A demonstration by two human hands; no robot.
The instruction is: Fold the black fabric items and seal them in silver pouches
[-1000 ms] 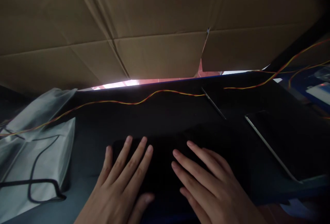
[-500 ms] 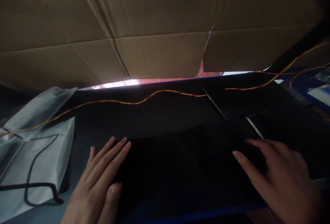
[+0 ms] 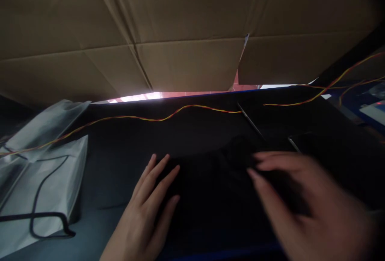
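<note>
A black cloth (image 3: 210, 197) lies flat on a dark table (image 3: 192, 132) in dim light. My left hand (image 3: 147, 209) rests palm down on the cloth's left part, fingers stretched out and slightly spread. My right hand (image 3: 300, 197) is over the cloth's right part, fingers extended toward the left and smeared by motion. Neither hand holds anything. The cloth's edges are hard to make out against the dark table.
Large brown cardboard sheets (image 3: 186, 32) hang low over the table's far side. A red-yellow twisted wire (image 3: 156, 118) runs across the table. A silver bag with black cord handles (image 3: 39, 181) lies at the left. A thin dark rod (image 3: 251, 122) lies right of centre.
From together at the cloth's middle, both hands swept apart, then came inward. My left hand now lies near the centre; my right hand is moving left.
</note>
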